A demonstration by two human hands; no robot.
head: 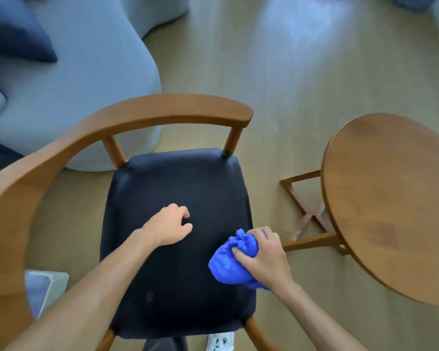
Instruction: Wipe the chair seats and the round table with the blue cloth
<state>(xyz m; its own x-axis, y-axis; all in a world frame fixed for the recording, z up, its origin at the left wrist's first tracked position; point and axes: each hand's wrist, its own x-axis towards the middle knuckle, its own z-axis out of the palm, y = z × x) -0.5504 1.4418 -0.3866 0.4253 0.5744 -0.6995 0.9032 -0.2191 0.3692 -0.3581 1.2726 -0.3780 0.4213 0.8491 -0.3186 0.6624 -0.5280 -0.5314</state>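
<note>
Blue cloth bunched in right hand fingers — on chair seat.

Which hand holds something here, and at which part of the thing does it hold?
The right hand grips the bunched blue cloth around its right side, over the chair seat. The left hand holds nothing.

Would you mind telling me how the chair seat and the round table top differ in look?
The chair seat is dark, padded and roughly square with rounded corners; the round table has a bare brown wooden top. The right hand holds the blue cloth over the seat's right edge; nothing lies on the visible part of the table. Both stand on brown wooden frames.
</note>
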